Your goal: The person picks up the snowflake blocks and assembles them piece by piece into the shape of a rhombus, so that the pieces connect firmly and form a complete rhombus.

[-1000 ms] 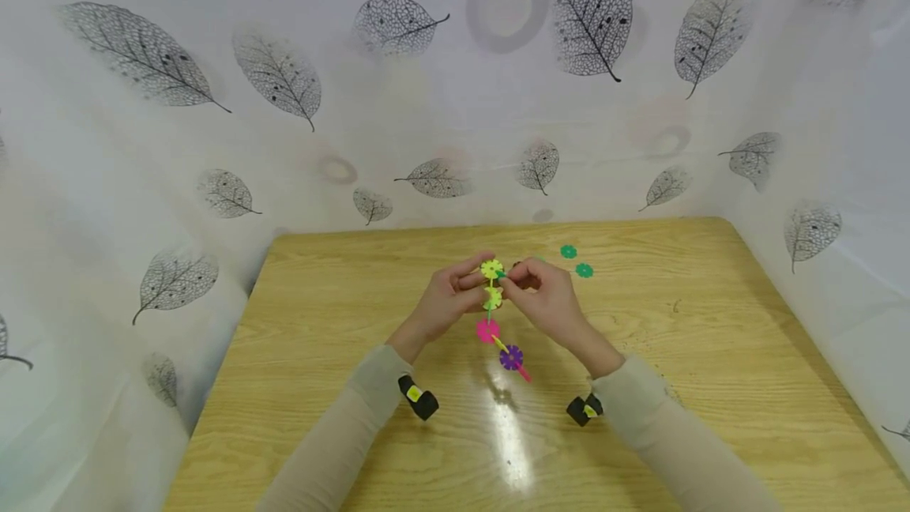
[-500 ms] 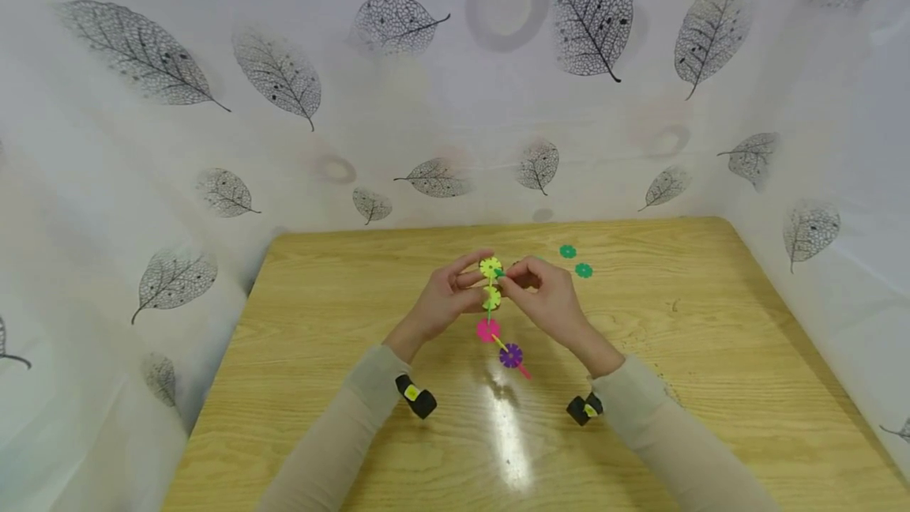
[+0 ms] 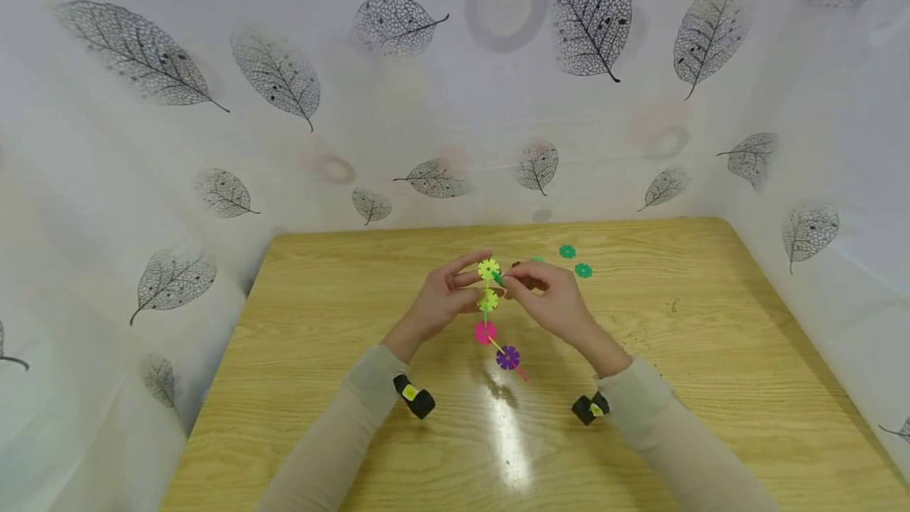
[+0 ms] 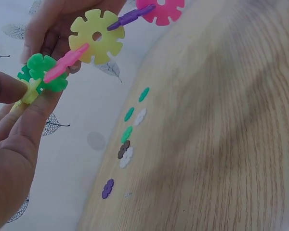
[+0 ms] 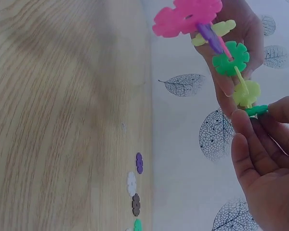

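A chain of slotted plastic snowflake discs hangs between my hands, with a pink disc [image 3: 485,333] and a purple disc [image 3: 508,358] toward its lower end. My left hand [image 3: 439,300] holds the upper part, its thumb and fingers pinching a yellow disc [image 4: 29,92]. In the right wrist view, a green disc [image 5: 256,110] sits at the edge of a yellow disc [image 5: 245,93], pinched between thumb and fingertips of my right hand [image 5: 274,159]. In the head view, my right hand [image 3: 554,300] is beside the topmost yellow disc [image 3: 487,269].
Loose discs lie toward the back of the wooden table [image 3: 341,433]: green discs [image 3: 583,270], a brown disc [image 4: 124,149], white discs [image 4: 126,158] and a purple disc [image 4: 107,188]. A leaf-printed cloth [image 3: 455,101] surrounds the table's back and sides.
The chain has shifted slightly left and down. My right hand has moved a little to the right and down, showing more of the pinched green disc.
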The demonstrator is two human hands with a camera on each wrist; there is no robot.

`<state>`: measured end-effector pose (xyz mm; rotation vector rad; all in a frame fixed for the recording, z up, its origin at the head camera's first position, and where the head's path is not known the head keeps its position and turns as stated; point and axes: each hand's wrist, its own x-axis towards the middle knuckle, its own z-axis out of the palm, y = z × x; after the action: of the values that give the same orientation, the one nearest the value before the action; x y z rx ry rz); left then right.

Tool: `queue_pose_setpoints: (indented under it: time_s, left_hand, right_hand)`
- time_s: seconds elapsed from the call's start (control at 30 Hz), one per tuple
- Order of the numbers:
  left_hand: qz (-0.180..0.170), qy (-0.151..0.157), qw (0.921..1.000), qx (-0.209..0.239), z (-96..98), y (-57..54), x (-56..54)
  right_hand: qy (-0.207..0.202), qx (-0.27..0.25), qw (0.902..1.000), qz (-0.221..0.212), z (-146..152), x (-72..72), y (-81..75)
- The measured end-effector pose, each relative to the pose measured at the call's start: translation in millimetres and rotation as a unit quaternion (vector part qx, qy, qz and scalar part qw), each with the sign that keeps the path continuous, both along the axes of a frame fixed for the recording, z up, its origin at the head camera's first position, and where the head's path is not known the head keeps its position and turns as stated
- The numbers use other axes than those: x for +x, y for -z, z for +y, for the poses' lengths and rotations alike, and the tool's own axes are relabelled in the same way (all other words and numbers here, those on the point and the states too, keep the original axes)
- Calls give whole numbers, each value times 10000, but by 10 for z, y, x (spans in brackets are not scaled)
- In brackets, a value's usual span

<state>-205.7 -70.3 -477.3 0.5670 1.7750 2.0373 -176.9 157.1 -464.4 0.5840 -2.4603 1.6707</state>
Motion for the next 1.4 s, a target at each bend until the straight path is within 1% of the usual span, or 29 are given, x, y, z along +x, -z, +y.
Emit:
queue_pose_setpoints:
  time_s: [0.07, 0.13, 0.3, 0.47, 0.6, 0.73, 0.87, 1.07, 1.2, 1.4]
  left_hand:
    - [-12, 2, 10000, 28, -7, 2, -2]
    - [-41, 19, 10000, 73, -14, 5, -4]
    - [-135, -23, 9998, 149, -26, 3, -4]
    - [-224, -116, 9996, 118, -36, 0, -9]
    - [-267, -235, 9994, -11, -46, -11, -16]
    - [-269, -459, 9982, -263, -57, -15, -33]
    - [-298, -636, 9968, -376, -69, -3, -67]
    - [-298, -719, 9959, -465, -99, -25, -81]
    - [-237, -703, 9959, -526, -125, -27, -88]
    - [-209, -645, 9968, -433, -139, -16, -102]
  right_hand:
    - [19, 11, 10000, -5, 29, -17, 20]
    - [120, 55, 9999, -105, 69, -41, 43]
    - [612, 313, 9968, -406, 237, -122, 108]
    - [940, 592, 9927, -478, 440, -215, 236]
    - [1210, 836, 9872, -619, 581, -276, 339]
    - [1497, 1244, 9777, -785, 710, -331, 410]
    - [1548, 1609, 9696, -998, 823, -373, 455]
    - [1527, 1944, 9620, -1159, 954, -431, 584]
    - [1575, 2027, 9596, -1150, 1001, -461, 641]
    - [1680, 2074, 9577, -1074, 1043, -501, 704]
